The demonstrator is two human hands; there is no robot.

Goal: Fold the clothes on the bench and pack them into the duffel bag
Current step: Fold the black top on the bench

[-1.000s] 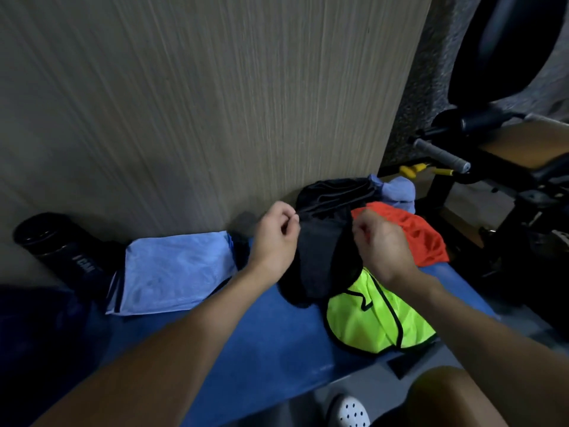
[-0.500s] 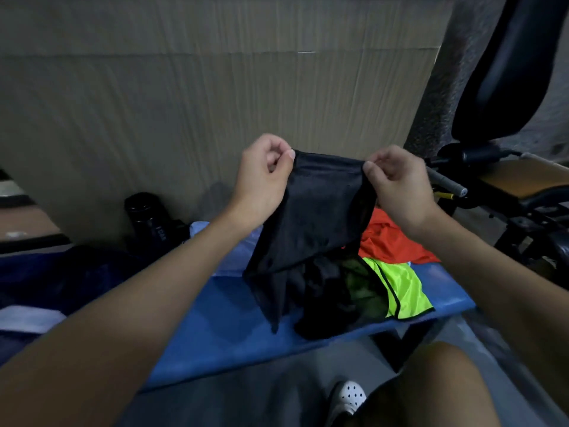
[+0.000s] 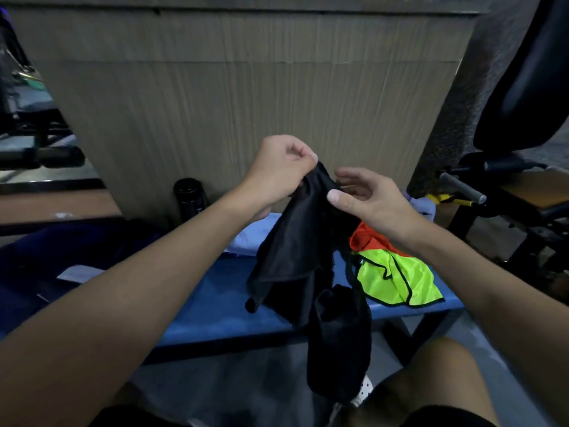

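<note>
Black garment hangs above the front edge of the blue bench, its lower folds trailing below the bench seat toward the floor. The left hand keeps a narrow grip, fingers curled and pinching the cloth's top corner. The right hand is just beside it, thumb laid on the fabric's edge and fingers loosely spread behind; whether that grip holds the cloth cannot be told. Toward the bench's right end as seen lie a neon yellow vest with dark trim and, touching its far side, an orange garment. A light blue cloth lies at the bench's rear, partly hidden by the left arm. A black bottle stands at the bench's rear near a wood-grain panel.
</note>
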